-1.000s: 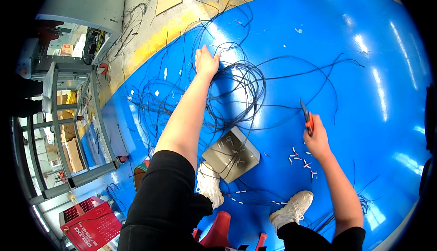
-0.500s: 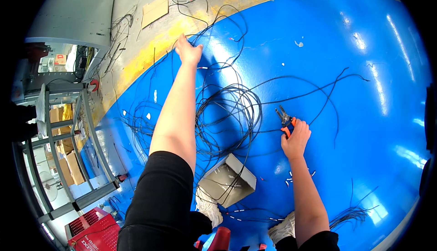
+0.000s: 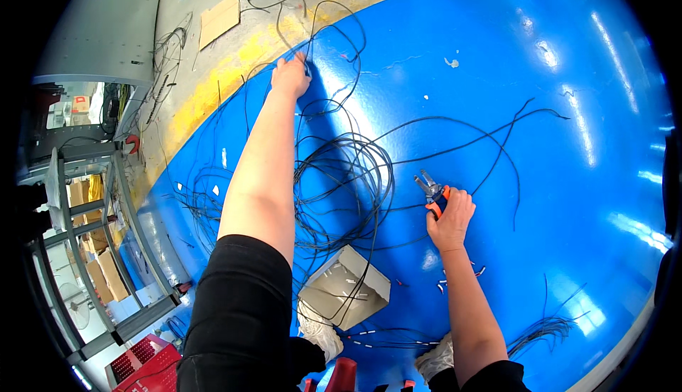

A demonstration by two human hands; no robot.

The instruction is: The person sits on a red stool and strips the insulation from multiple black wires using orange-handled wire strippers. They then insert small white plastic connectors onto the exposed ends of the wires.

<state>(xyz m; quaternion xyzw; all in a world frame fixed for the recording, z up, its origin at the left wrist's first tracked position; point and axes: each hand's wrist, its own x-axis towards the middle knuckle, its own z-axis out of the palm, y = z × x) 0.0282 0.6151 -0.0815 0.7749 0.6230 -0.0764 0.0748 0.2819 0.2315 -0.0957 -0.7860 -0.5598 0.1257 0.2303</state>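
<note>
My left arm stretches far forward, and my left hand [image 3: 290,78] is closed around a strand of black cable [image 3: 359,54] near the edge of the blue floor. In my right hand [image 3: 452,223] is a pair of wire strippers [image 3: 432,187] with orange-and-black handles, its jaws parted and pointing away from me. Between my arms lies a loose coil of black cable [image 3: 389,179], and long ends of it run off to the right. Nearer to me an open grey box [image 3: 369,308] is tipped toward me, with small white pieces inside.
A metal rack frame [image 3: 145,228] and a grey cabinet [image 3: 106,29] stand at the left, with a red perforated bin [image 3: 160,371] below. Flat cardboard [image 3: 220,19] lies beyond the yellow border. A bundle of cut cables [image 3: 547,331] lies at the lower right.
My left hand has gone from open fingers to closed on the cable. My right hand still holds the wire strippers. The whole view has shifted slightly, so things appear further left.
</note>
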